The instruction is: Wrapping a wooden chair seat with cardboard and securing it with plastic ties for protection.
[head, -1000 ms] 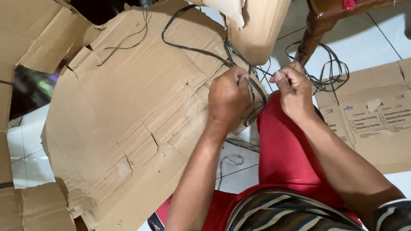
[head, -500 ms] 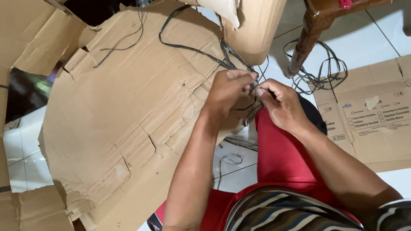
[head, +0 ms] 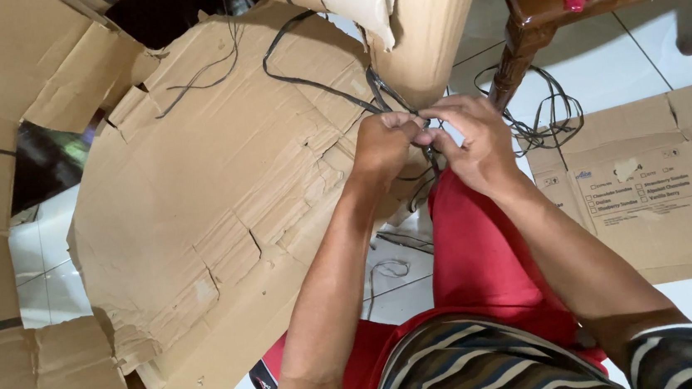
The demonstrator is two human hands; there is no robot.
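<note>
Head view: your left hand and your right hand meet over your red-clad knee, fingertips touching. Both hands are closed, pinching a thin dark cord between fingers and thumbs. From the pinch the cord runs up and left across the large rounded cardboard sheet, loops near that sheet's top edge, and comes back to your hands. The pinch sits at the sheet's right edge, just below a curved cardboard piece that stands against it. A loose bundle of the same dark cord lies on the white tiled floor just right of your right hand, beside a dark wooden furniture leg. A flattened printed carton lies on the floor along your right forearm.
</note>
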